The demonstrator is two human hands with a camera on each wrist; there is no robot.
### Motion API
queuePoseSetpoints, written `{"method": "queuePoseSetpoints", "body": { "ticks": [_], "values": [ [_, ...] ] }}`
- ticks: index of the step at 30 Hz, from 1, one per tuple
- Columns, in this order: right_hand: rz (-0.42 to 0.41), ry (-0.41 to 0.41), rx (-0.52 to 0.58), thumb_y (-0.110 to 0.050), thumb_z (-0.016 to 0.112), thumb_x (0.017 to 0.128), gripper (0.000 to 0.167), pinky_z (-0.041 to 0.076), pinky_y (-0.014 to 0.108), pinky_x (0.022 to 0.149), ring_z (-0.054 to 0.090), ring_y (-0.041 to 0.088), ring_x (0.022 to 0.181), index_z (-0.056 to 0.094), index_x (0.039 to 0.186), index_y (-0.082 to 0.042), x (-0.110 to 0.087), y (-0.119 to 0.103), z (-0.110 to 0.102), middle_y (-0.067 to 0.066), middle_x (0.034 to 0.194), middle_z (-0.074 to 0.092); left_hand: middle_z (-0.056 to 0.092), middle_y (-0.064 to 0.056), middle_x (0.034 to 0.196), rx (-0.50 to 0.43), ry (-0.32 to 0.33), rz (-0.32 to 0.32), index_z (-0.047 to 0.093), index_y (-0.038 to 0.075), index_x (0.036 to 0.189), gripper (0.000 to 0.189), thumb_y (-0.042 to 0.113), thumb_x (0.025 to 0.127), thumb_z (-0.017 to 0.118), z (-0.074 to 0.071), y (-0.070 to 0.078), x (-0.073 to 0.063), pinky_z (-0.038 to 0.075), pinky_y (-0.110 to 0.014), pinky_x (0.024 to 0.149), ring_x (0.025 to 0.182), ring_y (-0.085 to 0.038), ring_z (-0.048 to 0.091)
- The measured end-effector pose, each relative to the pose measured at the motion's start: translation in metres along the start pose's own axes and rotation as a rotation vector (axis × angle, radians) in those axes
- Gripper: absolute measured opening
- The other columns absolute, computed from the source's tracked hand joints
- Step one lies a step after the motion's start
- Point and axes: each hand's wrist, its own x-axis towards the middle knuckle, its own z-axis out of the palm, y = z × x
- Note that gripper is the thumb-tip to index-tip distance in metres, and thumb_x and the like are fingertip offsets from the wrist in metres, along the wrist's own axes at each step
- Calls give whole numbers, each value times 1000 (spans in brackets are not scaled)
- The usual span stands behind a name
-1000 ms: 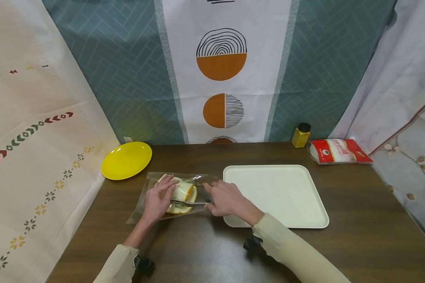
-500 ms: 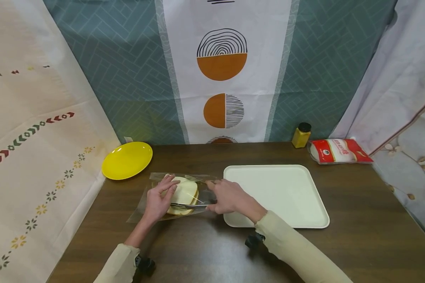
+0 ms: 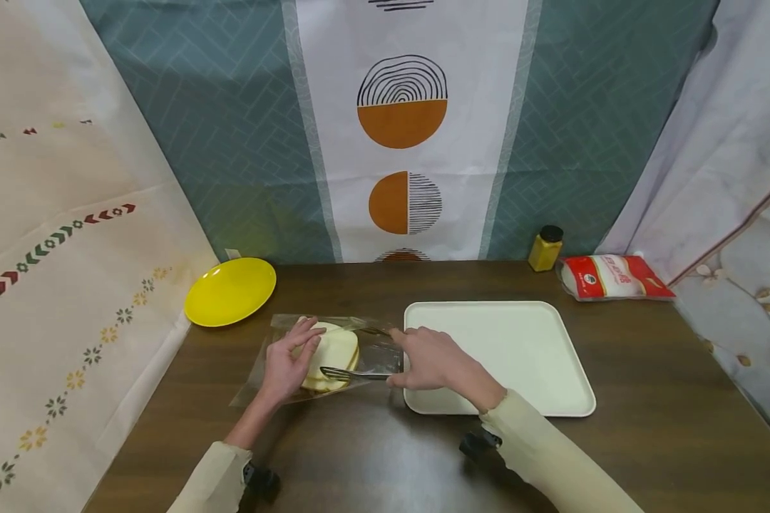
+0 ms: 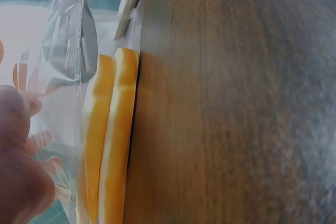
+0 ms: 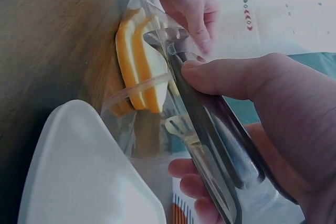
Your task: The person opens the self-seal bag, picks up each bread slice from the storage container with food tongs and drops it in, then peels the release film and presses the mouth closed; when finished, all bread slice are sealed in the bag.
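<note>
My right hand (image 3: 436,360) grips metal tongs (image 5: 207,124), thumb on one arm and fingers on the other. The tongs are spread apart, their tips reaching into the mouth of a clear plastic bag (image 3: 262,374). Inside that bag, bread slices (image 3: 335,348) with orange-brown crusts lie stacked flat on the table. Nothing sits between the tong tips. At the bag's left part, my left hand (image 3: 289,365) pinches the upper film between thumb and fingers, over the edge of the bread. The left wrist view shows one tong head (image 4: 71,43) behind the film, above the slices.
A white tray (image 3: 520,356) stands right beside the bag, under my right hand. Back left is a yellow plate (image 3: 231,292). A yellow bottle with a black cap (image 3: 545,249) and a red-and-white packet (image 3: 616,276) stand at the back right. A cloth backdrop borders the table (image 3: 359,456).
The upper bread slice, earlier tilted between the tongs, now lies flat on the stack. My right hand and the tongs have drawn back to the right. My left hand has stayed put.
</note>
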Motion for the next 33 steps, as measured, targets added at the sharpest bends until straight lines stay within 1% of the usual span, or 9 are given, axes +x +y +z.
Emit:
{"method": "queuePoseSetpoints", "body": {
  "ticks": [3, 8, 14, 18, 21, 24, 28, 33],
  "values": [
    [-4, 30, 9, -49, 78, 82, 77, 54, 43, 67, 64, 28, 98, 54, 141, -4, -7, 1, 0, 9, 104, 68, 63, -27, 125, 17, -11, -17, 76, -3, 107, 17, -3, 91, 69, -3, 0, -1, 34, -62, 107, 126, -50, 50],
    [-12, 84, 1, -44, 79, 81, 70, 53, 43, 62, 64, 28, 91, 58, 134, -5, -21, 6, -1, 7, 97, 67, 63, -26, 126, 19, -19, -35, 76, -3, 107, 17, -3, 91, 69, -2, 2, 0, 34, -61, 108, 127, -49, 50],
    [9, 114, 35, -40, 78, 81, 65, 54, 43, 65, 64, 27, 90, 59, 130, -2, -37, 12, -6, 8, 100, 69, 63, -26, 126, 23, -14, -30, 76, -3, 106, 17, -4, 91, 69, -1, 2, 1, 35, -60, 107, 127, -48, 51],
    [33, 128, 64, -39, 80, 80, 58, 52, 40, 60, 64, 24, 83, 61, 122, -5, -46, 17, -9, 6, 95, 69, 64, -25, 126, 23, -14, -41, 76, -3, 107, 17, -3, 91, 69, -1, 2, 0, 35, -59, 108, 128, -47, 50],
    [48, 145, 76, -40, 80, 80, 53, 51, 39, 59, 64, 22, 81, 61, 118, -8, -52, 21, -10, 3, 93, 68, 64, -24, 126, 23, -13, -46, 76, -2, 107, 17, -2, 91, 70, -1, 1, -1, 35, -59, 108, 128, -46, 50],
    [60, 164, 86, -39, 80, 81, 53, 51, 39, 60, 64, 21, 82, 61, 119, -8, -59, 25, -12, 0, 93, 67, 64, -24, 127, 25, -13, -47, 76, -2, 107, 17, -1, 91, 70, -1, 0, -1, 35, -60, 108, 128, -47, 50],
    [70, 193, 116, -38, 80, 81, 53, 53, 40, 63, 64, 21, 84, 62, 121, -8, -69, 31, -16, 1, 93, 68, 63, -24, 127, 18, -18, -53, 76, -2, 108, 17, -2, 92, 70, -2, 0, -1, 34, -61, 108, 128, -48, 49],
    [92, 248, 148, -34, 81, 81, 49, 52, 38, 62, 63, 20, 80, 61, 118, -8, -83, 42, -18, 0, 91, 67, 63, -24, 128, 13, -25, -59, 76, -3, 108, 18, -3, 92, 69, -3, 2, 0, 33, -61, 108, 129, -48, 49]
  ]
}}
